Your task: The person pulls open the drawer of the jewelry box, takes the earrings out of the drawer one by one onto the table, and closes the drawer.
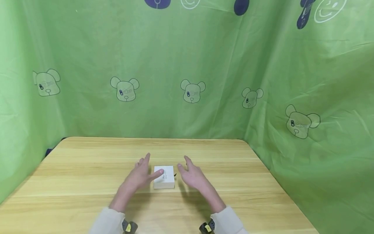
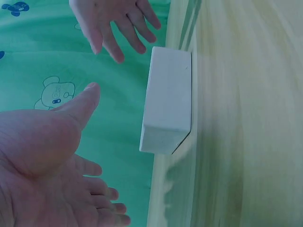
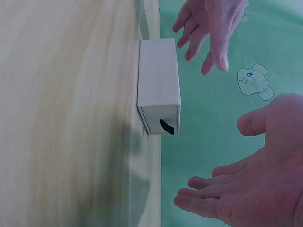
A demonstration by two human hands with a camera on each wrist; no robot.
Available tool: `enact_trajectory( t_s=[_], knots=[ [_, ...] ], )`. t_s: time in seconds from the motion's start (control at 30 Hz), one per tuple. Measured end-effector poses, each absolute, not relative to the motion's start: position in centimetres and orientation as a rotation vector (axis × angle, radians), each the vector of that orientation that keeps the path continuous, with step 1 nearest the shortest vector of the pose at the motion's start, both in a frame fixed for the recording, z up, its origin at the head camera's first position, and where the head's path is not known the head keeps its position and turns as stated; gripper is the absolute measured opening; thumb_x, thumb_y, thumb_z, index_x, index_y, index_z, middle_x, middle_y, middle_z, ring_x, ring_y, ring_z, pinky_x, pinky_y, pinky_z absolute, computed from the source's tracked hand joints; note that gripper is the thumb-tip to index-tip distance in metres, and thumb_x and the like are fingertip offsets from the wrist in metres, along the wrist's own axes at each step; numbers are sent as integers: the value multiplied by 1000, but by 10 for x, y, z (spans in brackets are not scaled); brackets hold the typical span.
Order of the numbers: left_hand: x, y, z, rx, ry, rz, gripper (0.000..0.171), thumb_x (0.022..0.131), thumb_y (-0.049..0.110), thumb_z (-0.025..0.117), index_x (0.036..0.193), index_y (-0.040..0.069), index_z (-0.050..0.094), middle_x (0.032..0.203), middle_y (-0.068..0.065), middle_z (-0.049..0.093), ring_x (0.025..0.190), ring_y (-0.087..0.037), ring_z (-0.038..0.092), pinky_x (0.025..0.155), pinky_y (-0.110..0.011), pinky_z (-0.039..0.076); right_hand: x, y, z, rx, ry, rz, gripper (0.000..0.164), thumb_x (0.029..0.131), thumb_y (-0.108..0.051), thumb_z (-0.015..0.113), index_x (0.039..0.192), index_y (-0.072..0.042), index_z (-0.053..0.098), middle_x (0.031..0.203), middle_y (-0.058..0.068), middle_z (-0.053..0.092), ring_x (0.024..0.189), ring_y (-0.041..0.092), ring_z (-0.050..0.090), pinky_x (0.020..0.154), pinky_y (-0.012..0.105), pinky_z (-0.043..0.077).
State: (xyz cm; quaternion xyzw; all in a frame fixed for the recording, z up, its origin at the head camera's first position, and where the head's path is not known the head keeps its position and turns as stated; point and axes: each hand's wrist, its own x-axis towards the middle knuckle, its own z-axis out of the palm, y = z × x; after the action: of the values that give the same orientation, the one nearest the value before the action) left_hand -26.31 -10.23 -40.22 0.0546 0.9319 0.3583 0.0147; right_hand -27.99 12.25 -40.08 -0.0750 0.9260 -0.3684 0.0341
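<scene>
A small white box (image 1: 168, 182) with fine dark print on its lid lies on the wooden table between two bare hands. On its right side a short black ribbon tab (image 3: 166, 126) sticks out. The left hand (image 1: 140, 174) is at the box's left, its thumb reaching over part of the lid in the head view; the left wrist view shows this hand apart from the box (image 2: 168, 90). To the right of the box the right hand (image 1: 191, 175) hovers with fingers extended, also apart from it. Neither hand holds anything.
The light wood table (image 1: 87, 169) stretches to a rounded back edge. A green curtain (image 1: 157, 113) printed with bear faces hangs behind it and along both sides. Each wrist carries a dark strap device (image 1: 130, 227) near a white sleeve (image 1: 108, 222).
</scene>
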Motion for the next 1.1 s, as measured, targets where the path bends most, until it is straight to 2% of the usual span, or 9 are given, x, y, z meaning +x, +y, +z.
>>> enact_trajectory(
  t_s=[0.2,0.47,0.73,0.9,1.1],
  knots=[
    [-264,-97,-406,216,2910,1097,98,96,54,63,162,3,11,157,-38,25,139,-57,37,115,-65,33,-277,119,-400,-291,2811,-1152,69,107,-48,38,159,-5,26,149,29,48,135,51,48,112,67,36],
    [-262,-91,-407,233,2888,1115,97,96,52,64,161,1,14,154,-35,37,142,-54,35,117,-65,31,-278,118,-402,-356,2774,-1150,66,108,-46,36,157,-2,32,143,28,55,131,46,54,111,63,41],
    [-261,-85,-407,254,2876,1136,91,97,43,66,158,-6,19,148,-35,45,133,-52,49,114,-61,38,-278,116,-407,-405,2746,-1151,65,108,-45,36,153,2,38,148,28,50,133,48,52,113,64,38],
    [-262,-82,-407,252,2877,1110,88,96,40,69,156,-8,24,144,-34,51,130,-51,53,111,-61,42,-277,115,-407,-431,2713,-1164,62,109,-42,36,152,2,39,142,29,56,129,47,55,110,65,41],
    [-263,-80,-410,266,2889,1082,86,94,35,72,154,-9,28,141,-35,53,126,-50,56,109,-60,44,-277,115,-409,-455,2693,-1184,58,109,-37,36,152,2,41,132,25,64,119,40,63,107,62,45]
  ],
)
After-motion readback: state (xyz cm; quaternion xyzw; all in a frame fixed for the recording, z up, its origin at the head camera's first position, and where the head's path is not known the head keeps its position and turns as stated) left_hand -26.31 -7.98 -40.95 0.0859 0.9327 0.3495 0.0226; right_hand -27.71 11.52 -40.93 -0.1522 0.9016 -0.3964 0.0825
